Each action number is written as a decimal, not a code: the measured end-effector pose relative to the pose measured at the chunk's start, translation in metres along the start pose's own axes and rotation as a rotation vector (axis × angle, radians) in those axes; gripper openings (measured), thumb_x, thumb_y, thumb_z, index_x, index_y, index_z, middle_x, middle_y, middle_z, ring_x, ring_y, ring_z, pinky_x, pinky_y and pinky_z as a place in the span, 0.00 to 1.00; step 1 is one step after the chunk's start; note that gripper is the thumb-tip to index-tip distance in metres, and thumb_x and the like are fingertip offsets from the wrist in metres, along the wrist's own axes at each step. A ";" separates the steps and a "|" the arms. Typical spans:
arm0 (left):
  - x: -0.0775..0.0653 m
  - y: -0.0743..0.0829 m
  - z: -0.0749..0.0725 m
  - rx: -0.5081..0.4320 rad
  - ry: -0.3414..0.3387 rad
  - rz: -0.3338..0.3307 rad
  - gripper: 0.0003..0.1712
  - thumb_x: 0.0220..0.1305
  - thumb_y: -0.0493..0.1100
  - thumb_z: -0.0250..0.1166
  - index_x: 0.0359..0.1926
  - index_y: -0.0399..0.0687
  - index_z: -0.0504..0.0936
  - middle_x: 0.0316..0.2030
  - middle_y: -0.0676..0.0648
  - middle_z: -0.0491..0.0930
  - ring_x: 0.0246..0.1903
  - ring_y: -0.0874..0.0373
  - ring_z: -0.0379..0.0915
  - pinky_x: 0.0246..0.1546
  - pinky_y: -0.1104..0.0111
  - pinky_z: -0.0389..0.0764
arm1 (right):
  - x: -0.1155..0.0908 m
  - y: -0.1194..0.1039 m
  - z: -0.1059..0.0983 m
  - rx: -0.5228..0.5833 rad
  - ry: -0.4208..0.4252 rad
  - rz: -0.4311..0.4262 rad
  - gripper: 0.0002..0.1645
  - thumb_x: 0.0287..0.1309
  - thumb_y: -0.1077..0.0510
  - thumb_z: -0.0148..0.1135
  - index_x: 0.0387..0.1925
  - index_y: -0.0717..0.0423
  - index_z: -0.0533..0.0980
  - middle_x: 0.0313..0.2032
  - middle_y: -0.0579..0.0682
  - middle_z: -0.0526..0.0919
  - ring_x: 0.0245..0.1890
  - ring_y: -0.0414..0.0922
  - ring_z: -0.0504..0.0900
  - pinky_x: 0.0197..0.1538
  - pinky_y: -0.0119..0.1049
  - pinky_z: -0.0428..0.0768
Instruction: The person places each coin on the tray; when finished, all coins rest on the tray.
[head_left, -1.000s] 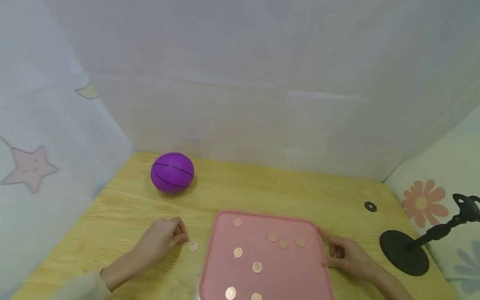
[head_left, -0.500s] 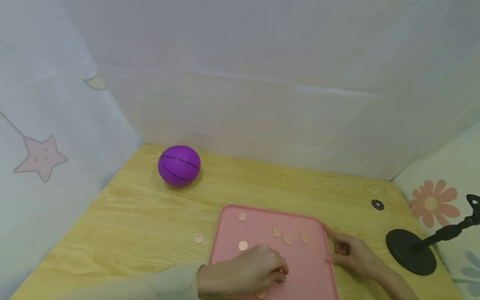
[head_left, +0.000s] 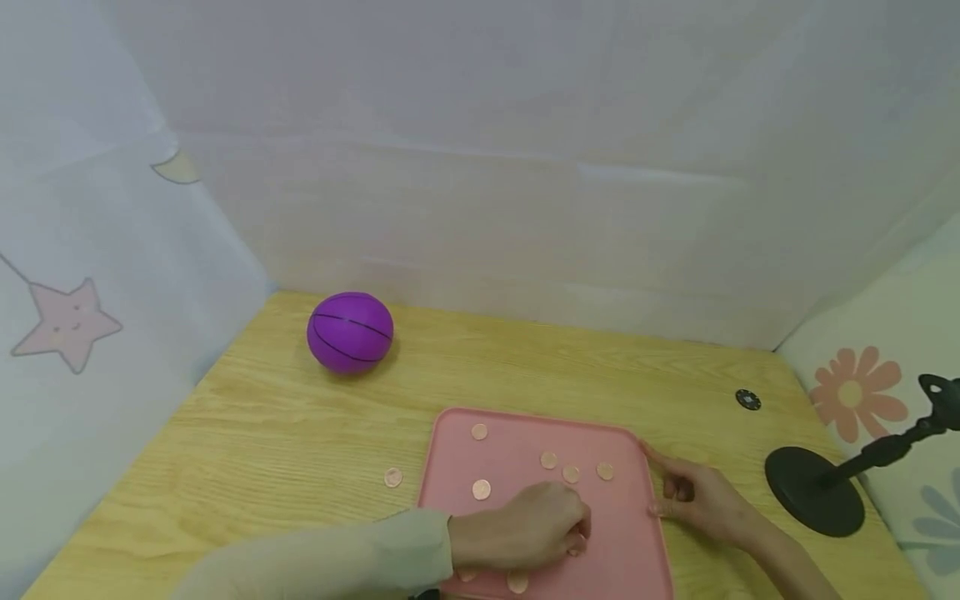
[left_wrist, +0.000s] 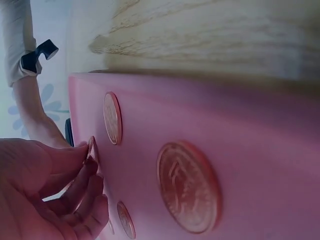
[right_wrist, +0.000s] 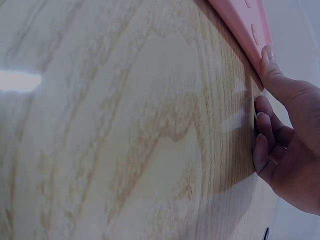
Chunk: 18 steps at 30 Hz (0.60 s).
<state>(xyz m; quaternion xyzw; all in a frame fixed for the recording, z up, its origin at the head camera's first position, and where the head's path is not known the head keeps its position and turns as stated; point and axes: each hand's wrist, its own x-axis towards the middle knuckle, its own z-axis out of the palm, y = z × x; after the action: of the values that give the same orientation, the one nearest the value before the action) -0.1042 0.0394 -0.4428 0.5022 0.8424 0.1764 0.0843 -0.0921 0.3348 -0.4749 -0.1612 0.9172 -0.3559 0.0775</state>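
My left hand (head_left: pixel 534 527) is over the right front part of a pink tray (head_left: pixel 626 554), pinching a copper-coloured coin (left_wrist: pixel 91 148) between thumb and fingertips. The left wrist view shows this coin on edge, close over the tray floor. Several similar coins lie flat in the tray, among them a large-looking coin (left_wrist: pixel 187 187) near the wrist camera and a coin (head_left: pixel 479 432) by the back left corner. My right hand (head_left: pixel 701 500) grips the tray's right rim, its thumb (right_wrist: pixel 272 70) on the edge and its other fingers loosely curled. One coin (head_left: pixel 393 477) lies on the wooden table, left of the tray.
A purple ball (head_left: pixel 350 332) with black lines sits at the table's back left. To the right are a black disc (head_left: pixel 747 399) and a black stand (head_left: pixel 813 492) with a jointed arm. White sheeting (head_left: pixel 480 217) encloses the table's back and sides.
My left hand has swung right, from beside the loose coin on the table to over the tray, then lowered a coin close to its floor. The right hand stays at the rim.
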 end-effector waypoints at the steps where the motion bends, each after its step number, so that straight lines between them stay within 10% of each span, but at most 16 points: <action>1: -0.001 0.000 0.000 0.005 0.000 -0.003 0.03 0.57 0.45 0.71 0.28 0.56 0.86 0.25 0.65 0.77 0.28 0.77 0.69 0.33 0.85 0.69 | 0.001 0.000 0.000 0.004 -0.004 -0.001 0.48 0.52 0.46 0.71 0.69 0.63 0.63 0.26 0.41 0.74 0.23 0.32 0.68 0.24 0.29 0.73; 11: -0.027 -0.012 -0.012 0.124 0.052 -0.054 0.12 0.63 0.54 0.66 0.41 0.54 0.85 0.37 0.59 0.75 0.38 0.68 0.68 0.38 0.77 0.71 | 0.006 -0.004 0.007 0.045 -0.001 -0.014 0.48 0.52 0.48 0.72 0.69 0.64 0.63 0.26 0.41 0.74 0.23 0.33 0.69 0.25 0.30 0.73; 14: -0.050 -0.038 -0.027 0.181 0.153 -0.118 0.23 0.68 0.58 0.58 0.50 0.45 0.81 0.50 0.49 0.75 0.51 0.57 0.69 0.51 0.65 0.73 | 0.004 -0.003 0.007 0.026 0.007 -0.034 0.48 0.52 0.47 0.71 0.69 0.63 0.63 0.26 0.40 0.73 0.23 0.32 0.69 0.25 0.29 0.73; 18: -0.085 -0.093 -0.048 0.178 0.261 -0.265 0.47 0.67 0.68 0.51 0.68 0.31 0.63 0.70 0.35 0.57 0.71 0.42 0.48 0.69 0.48 0.52 | -0.001 -0.001 0.003 -0.005 0.033 -0.037 0.47 0.52 0.48 0.71 0.69 0.62 0.64 0.26 0.40 0.72 0.23 0.32 0.68 0.24 0.29 0.71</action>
<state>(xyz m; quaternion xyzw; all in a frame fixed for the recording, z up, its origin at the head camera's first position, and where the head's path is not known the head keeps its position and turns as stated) -0.1548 -0.0855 -0.4373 0.3655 0.9170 0.1523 -0.0476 -0.0904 0.3323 -0.4765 -0.1726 0.9161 -0.3578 0.0552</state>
